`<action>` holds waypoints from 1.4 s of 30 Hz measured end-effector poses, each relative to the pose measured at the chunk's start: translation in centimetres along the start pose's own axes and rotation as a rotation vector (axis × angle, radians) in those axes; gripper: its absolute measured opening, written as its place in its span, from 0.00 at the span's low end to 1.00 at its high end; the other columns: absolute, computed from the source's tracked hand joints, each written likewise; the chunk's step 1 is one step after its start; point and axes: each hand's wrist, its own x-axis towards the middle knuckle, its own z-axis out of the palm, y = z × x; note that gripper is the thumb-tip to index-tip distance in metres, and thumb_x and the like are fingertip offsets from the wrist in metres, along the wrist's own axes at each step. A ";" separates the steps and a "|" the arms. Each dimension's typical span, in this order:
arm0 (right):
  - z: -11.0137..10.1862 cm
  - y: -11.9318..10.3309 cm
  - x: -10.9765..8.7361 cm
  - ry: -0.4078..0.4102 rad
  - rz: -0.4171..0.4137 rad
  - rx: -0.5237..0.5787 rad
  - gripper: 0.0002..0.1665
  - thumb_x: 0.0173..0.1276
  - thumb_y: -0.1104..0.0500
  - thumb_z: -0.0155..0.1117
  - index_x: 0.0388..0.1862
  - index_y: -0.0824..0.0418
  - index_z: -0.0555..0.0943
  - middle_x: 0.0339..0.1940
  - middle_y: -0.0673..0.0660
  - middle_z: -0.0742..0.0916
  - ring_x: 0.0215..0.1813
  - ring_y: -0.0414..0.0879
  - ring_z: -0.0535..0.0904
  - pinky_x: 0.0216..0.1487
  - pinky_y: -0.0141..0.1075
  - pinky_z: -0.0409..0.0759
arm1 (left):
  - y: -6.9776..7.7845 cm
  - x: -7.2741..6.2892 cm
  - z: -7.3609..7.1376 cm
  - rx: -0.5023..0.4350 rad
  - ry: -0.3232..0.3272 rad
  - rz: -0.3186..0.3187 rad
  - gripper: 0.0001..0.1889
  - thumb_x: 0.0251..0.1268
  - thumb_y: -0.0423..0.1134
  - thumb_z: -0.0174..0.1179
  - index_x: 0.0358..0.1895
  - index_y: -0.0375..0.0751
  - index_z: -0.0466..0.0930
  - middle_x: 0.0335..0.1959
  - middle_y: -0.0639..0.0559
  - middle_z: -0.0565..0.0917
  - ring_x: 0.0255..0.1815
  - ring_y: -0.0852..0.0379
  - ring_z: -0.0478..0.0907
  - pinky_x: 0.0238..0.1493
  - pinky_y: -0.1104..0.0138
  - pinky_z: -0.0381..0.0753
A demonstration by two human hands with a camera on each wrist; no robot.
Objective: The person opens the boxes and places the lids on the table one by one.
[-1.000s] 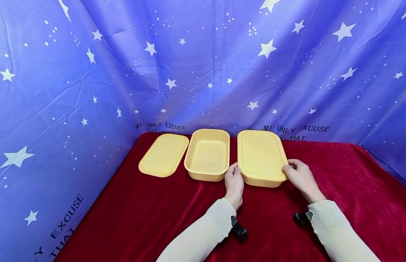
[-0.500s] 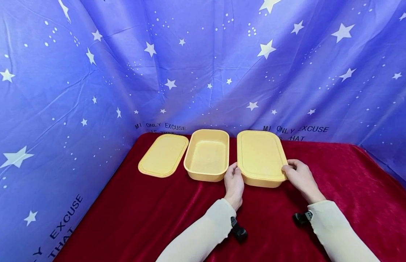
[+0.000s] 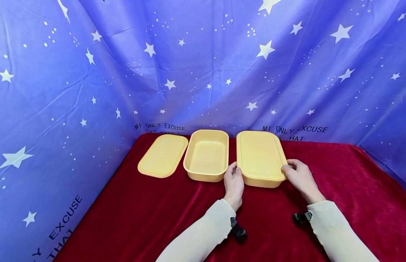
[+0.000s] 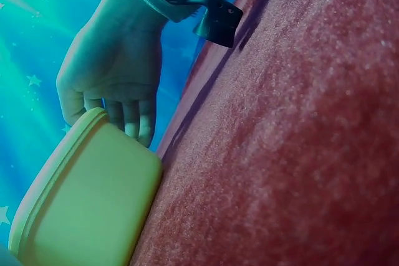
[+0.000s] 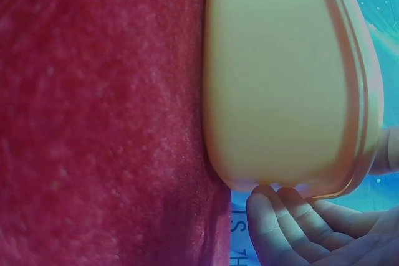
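Note:
A yellow rectangular food container (image 3: 260, 154) with its lid on rests on the red cloth. At its near left corner my left hand (image 3: 233, 185) holds it, thumb by the lid edge and fingers mostly hidden at the side. My right hand (image 3: 302, 180) grips the near right corner. In the right wrist view, the fingertips touch the container wall (image 5: 280, 79) while the thumb lies at the lid rim. The left wrist view shows the right hand's fingers against the container (image 4: 93, 197). The lid sits level, as far as I can see.
Left of the lidded container stands an uncovered yellow container (image 3: 207, 156), nothing visible inside. A loose yellow lid (image 3: 163, 155) lies flat beside it. Red velvety cloth (image 3: 189, 218) covers the table. A blue star-printed curtain (image 3: 189, 65) hangs behind and to the left.
The hands and the lidded container hold the same pose throughout. Only a very slight shift of the whole head view is visible.

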 end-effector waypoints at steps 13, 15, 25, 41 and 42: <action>0.0 0.0 -0.1 0.013 -0.019 -0.005 0.24 0.65 0.61 0.52 0.56 0.75 0.73 0.40 0.64 0.83 0.35 0.45 0.75 0.32 0.29 0.73 | 0.1 0.1 0.1 0.004 0.004 0.015 0.14 0.71 0.33 0.50 0.57 0.41 0.76 0.47 0.51 0.82 0.51 0.57 0.77 0.57 0.59 0.72; 0.0 -0.1 -0.1 0.012 -0.021 -0.007 0.24 0.65 0.60 0.52 0.56 0.75 0.73 0.41 0.64 0.83 0.36 0.45 0.75 0.33 0.28 0.73 | 0.1 0.1 0.1 -0.003 0.010 0.021 0.14 0.71 0.32 0.50 0.56 0.41 0.76 0.46 0.51 0.82 0.50 0.57 0.77 0.56 0.59 0.73; 0.0 -0.3 -0.1 0.002 -0.010 -0.017 0.25 0.65 0.60 0.52 0.58 0.75 0.72 0.45 0.67 0.83 0.41 0.49 0.76 0.36 0.30 0.72 | 0.3 0.2 0.2 -0.022 0.020 0.007 0.15 0.67 0.33 0.56 0.55 0.41 0.77 0.48 0.48 0.80 0.51 0.55 0.76 0.54 0.61 0.75; 0.0 -0.2 -0.2 0.000 -0.017 -0.011 0.25 0.65 0.61 0.52 0.57 0.75 0.72 0.44 0.68 0.83 0.40 0.48 0.76 0.36 0.29 0.72 | 0.2 0.1 0.1 -0.019 0.006 0.004 0.18 0.63 0.34 0.61 0.56 0.42 0.76 0.48 0.50 0.79 0.53 0.53 0.74 0.53 0.60 0.75; 0.0 -0.2 -0.2 -0.003 -0.017 -0.013 0.25 0.65 0.61 0.52 0.57 0.75 0.72 0.44 0.68 0.83 0.40 0.48 0.77 0.36 0.29 0.72 | 0.2 0.1 0.1 -0.020 0.006 0.004 0.18 0.63 0.34 0.61 0.56 0.42 0.76 0.48 0.50 0.79 0.53 0.53 0.74 0.53 0.60 0.75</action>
